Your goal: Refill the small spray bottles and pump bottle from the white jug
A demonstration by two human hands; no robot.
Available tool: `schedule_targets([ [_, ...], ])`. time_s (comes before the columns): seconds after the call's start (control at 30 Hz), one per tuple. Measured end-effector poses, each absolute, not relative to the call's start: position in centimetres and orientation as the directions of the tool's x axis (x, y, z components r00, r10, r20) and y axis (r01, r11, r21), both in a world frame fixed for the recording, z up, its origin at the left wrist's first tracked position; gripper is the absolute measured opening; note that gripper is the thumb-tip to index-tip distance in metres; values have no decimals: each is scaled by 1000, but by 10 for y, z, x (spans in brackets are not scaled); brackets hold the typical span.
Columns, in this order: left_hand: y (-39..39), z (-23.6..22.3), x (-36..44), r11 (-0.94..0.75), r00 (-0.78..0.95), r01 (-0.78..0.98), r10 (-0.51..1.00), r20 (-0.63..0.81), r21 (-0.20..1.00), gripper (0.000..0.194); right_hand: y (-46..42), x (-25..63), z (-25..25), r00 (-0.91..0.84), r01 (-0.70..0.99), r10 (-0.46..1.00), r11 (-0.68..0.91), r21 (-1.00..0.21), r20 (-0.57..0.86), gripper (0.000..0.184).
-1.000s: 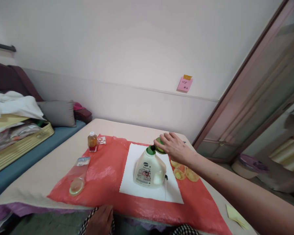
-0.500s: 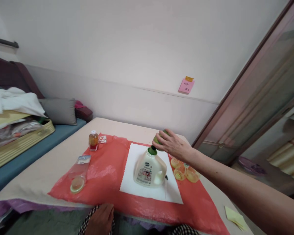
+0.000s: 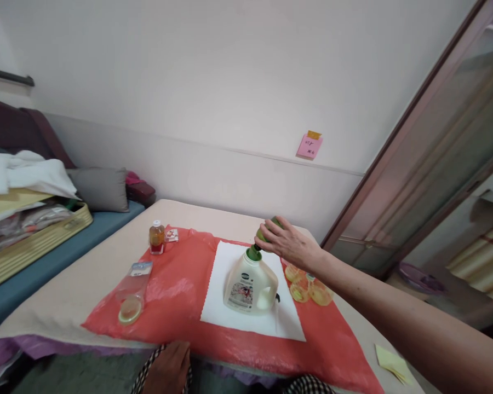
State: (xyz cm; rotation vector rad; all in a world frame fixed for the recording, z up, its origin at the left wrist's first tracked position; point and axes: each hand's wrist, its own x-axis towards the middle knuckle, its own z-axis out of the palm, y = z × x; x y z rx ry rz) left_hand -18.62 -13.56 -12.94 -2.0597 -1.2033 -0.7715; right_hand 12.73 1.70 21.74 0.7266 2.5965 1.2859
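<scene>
My right hand (image 3: 285, 241) is wrapped round a small green bottle (image 3: 267, 229), tilted with its dark neck down at the green-rimmed mouth of a cream detergent jug (image 3: 250, 287). My fingers cover most of the bottle. The jug stands upright on a white sheet (image 3: 213, 306) with a scalloped edge, its handle to the right. A small black-tipped object (image 3: 277, 298) is partly hidden behind the handle. Down at the near edge, my left hand (image 3: 168, 369) lies on my knee in checked cloth, holding nothing that shows.
Red plastic (image 3: 176, 290) covers part of the beige table (image 3: 94, 268). On the left are an amber bottle (image 3: 156, 238) with a white cap and a clear package (image 3: 135, 287). Yellowish clear round containers (image 3: 308, 290) sit under my right forearm. Yellow notes (image 3: 394, 364) lie at the right corner.
The view has shifted slightly. My right hand keeps the green bottle tilted at the jug's mouth, and my left hand stays on my knee.
</scene>
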Motion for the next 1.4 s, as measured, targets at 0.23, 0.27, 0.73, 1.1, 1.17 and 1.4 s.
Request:
schedule_targets([
  [0.23, -135, -136, -186, -426, 343, 901, 579, 740, -84, 37, 8, 150, 195, -752, 595, 605, 452, 665, 262, 63],
  [0.27, -135, -137, -186, -417, 315, 908, 606, 730, -45, 35, 8, 154, 188, -718, 646, 633, 452, 615, 289, 65],
  [0.73, -135, -135, -194, -325, 101, 891, 824, 557, 318, 23, -31, 178, 66, 13, 502, 948, 269, -822, 318, 103],
  [1.1, -151, -69, -57, 43, -83, -200, 995, -60, 979, 112, -138, 139, -23, -122, -147, 992, -38, -988, -20, 118],
  [1.17, -156, -60, -35, 85, 51, -367, 996, -71, 926, 125, -158, 131, -26, -230, -180, 973, -58, -982, -15, 106],
  [1.4, -156, -38, -45, 172, -31, -266, 982, -187, 949, 99, -97, 179, -35, 145, 414, 988, -101, -904, -44, 46],
])
